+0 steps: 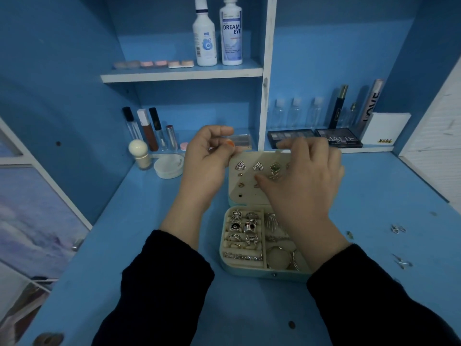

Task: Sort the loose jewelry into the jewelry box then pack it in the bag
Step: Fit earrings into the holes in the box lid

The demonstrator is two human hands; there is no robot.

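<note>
An open pale-green jewelry box (249,269) sits mid-desk. Its lower tray holds several rings (243,227) on the left and bangles (279,257) on the right. The raised lid's earring panel (240,188) carries two silver triangular earrings (249,166) and a green stone earring (275,168). My left hand (207,161) grips the panel's upper left corner between thumb and fingers. My right hand (306,176) lies over the panel's right side, thumb beside the green earring; what its fingers hold is hidden. Loose silver earrings (398,229) and another pair (402,262) lie on the desk to the right.
The blue desk (149,245) backs onto shelves. Lip glosses (149,129), a round white jar (169,166) and a cream bottle (139,152) stand at the back left. Eyeshadow palettes (314,137), clear bottles and a white box (384,129) sit at the back right. Two solution bottles (217,33) stand above.
</note>
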